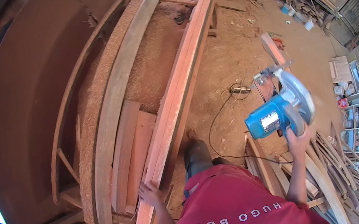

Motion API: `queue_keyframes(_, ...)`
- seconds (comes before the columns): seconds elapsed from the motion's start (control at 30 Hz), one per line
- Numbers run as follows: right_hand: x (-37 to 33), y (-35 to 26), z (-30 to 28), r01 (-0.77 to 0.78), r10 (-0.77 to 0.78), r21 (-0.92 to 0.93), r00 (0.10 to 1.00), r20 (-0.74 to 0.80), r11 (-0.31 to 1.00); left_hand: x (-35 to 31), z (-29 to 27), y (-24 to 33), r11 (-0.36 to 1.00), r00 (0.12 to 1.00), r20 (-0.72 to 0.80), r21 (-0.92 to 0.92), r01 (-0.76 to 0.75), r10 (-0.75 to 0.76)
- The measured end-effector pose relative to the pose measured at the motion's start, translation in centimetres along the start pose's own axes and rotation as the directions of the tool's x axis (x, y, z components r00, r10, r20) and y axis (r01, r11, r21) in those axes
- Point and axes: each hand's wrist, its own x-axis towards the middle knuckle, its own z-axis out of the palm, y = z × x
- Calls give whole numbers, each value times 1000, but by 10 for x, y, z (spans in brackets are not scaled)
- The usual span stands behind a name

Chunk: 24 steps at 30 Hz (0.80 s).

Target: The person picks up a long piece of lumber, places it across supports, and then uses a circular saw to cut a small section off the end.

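My right hand is closed round the rear handle of a blue circular saw with a silver guard. The saw is held up in the air, out to my right, and its cord trails down behind it. My left hand lies on the near part of a long reddish plank, with its fingers stretched out over the wood. This plank runs lengthwise away from me along my left side, and a line along its top suggests boards laid together.
Left of the plank lie wide boards and shorter pieces. A socket block and the black cord are on the dusty floor. Stacked offcuts lie at lower right, beside shelving. Another timber stands beyond the saw.
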Motion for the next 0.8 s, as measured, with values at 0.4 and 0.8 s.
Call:
queue_keyframes(0.4, 113, 173, 57, -464, 361, -298, 868, -340, 835, 133, -32, 84, 995, 993, -85, 36, 90, -86)
queue_keyframes(0.8, 187, 245, 109, -839, 671, -237, 536, -512, 490, 373, -5, 741, 500, 757, -258, -617, -607, 601)
